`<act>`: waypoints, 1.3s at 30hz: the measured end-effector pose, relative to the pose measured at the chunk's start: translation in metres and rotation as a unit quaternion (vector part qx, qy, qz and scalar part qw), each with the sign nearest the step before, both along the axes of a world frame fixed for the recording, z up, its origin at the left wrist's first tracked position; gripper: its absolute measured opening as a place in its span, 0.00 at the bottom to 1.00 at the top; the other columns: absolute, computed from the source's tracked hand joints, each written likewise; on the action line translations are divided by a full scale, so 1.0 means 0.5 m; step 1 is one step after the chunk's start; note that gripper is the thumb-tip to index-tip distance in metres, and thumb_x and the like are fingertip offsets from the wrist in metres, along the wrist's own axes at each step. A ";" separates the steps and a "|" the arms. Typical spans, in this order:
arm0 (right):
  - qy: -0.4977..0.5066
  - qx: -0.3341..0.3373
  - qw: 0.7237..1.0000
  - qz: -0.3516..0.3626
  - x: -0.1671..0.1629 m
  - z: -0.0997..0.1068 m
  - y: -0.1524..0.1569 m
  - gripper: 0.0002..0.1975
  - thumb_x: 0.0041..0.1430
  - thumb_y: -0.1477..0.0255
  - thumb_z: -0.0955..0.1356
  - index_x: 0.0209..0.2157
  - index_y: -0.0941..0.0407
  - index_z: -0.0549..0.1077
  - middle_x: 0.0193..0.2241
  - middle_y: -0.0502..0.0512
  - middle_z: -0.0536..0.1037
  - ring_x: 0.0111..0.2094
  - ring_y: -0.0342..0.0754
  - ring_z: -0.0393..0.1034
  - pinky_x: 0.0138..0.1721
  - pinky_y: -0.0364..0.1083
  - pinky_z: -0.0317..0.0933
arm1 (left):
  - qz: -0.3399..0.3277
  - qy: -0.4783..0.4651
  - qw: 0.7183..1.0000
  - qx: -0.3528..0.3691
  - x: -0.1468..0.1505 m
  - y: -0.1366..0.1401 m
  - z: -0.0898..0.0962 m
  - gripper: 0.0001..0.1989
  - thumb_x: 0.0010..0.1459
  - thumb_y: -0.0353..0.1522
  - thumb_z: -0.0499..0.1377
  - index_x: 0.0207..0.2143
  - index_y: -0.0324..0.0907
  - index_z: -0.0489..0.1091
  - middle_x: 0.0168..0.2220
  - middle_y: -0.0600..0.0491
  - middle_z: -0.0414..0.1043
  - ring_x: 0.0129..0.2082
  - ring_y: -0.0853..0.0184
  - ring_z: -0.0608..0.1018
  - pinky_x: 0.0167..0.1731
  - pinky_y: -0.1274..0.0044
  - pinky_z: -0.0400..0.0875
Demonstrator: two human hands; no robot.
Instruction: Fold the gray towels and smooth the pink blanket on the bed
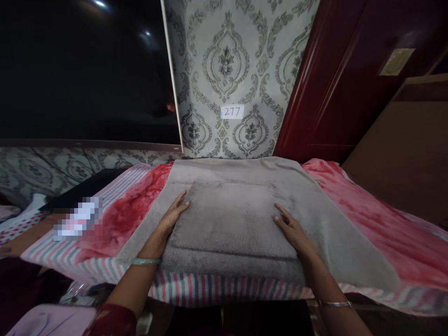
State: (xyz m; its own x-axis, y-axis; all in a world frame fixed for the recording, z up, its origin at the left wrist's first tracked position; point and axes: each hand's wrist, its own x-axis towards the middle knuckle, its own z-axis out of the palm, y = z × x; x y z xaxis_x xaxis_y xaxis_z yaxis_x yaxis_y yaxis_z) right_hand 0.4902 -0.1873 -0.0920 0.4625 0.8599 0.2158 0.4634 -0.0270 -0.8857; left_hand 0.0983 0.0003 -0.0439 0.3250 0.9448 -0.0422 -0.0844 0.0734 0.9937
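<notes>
A light grey cloth (336, 224) lies spread over the table covering in front of me. On its middle is a darker grey, plush rectangle (231, 219) with a crease along its front; whether the two are one piece I cannot tell. At the left edge of the rectangle, my left hand (172, 215) rests with its fingers stretched forward and apart. My right hand (289, 226) is at the opposite edge, fingers spread and pointing inward. Neither hand grips anything, and both seem to lie on or just over the fabric.
Under the grey cloth are a red plush blanket (371, 214) and a striped cloth (217, 287) hanging over the front edge. A large dark screen (84, 74) is at the left, a brown board (409, 154) at the right. A pink surface (52, 319) shows at lower left.
</notes>
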 end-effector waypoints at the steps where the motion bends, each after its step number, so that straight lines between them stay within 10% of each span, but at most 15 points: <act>1: 0.001 -0.011 1.000 0.000 0.006 -0.001 0.005 0.39 0.57 0.47 0.65 0.65 0.49 0.64 0.63 0.57 0.68 0.62 0.58 0.64 0.63 0.58 0.58 | 0.001 0.000 1.000 0.005 0.000 0.001 -0.001 0.42 0.51 0.41 0.69 0.67 0.51 0.59 0.63 0.45 0.67 0.52 0.58 0.79 0.50 0.71 0.75; 15: -0.091 -0.016 0.996 0.018 0.032 0.034 0.094 0.36 0.50 0.66 0.68 0.62 0.55 0.68 0.62 0.60 0.70 0.63 0.56 0.63 0.65 0.57 0.53 | 0.021 0.051 0.996 0.071 0.000 0.015 0.002 0.44 0.44 0.40 0.71 0.65 0.53 0.63 0.69 0.50 0.56 0.68 0.49 0.59 0.65 0.64 0.56; 25: -0.090 0.055 0.994 0.039 0.012 0.134 0.090 0.29 0.54 0.65 0.67 0.58 0.53 0.73 0.59 0.54 0.73 0.64 0.55 0.61 0.66 0.56 0.51 | 0.029 0.020 0.995 0.096 -0.002 -0.010 0.102 0.45 0.44 0.36 0.70 0.66 0.47 0.62 0.65 0.47 0.64 0.66 0.47 0.63 0.62 0.62 0.61; 33: -0.100 -0.032 0.993 0.045 0.019 0.033 0.102 0.28 0.52 0.65 0.66 0.55 0.52 0.75 0.57 0.56 0.75 0.59 0.58 0.67 0.62 0.58 0.58 | 0.027 0.010 1.000 0.008 -0.028 -0.011 -0.001 0.47 0.44 0.37 0.71 0.67 0.48 0.59 0.64 0.46 0.65 0.59 0.52 0.73 0.55 0.66 0.70; 39: -0.300 -0.045 0.953 0.022 -0.049 0.092 0.142 0.30 0.56 0.68 0.65 0.62 0.56 0.70 0.61 0.64 0.70 0.61 0.64 0.63 0.63 0.61 0.55 | 0.065 -0.003 0.998 -0.027 -0.031 0.007 -0.038 0.37 0.52 0.40 0.65 0.64 0.47 0.64 0.57 0.46 0.73 0.45 0.59 0.81 0.46 0.70 0.75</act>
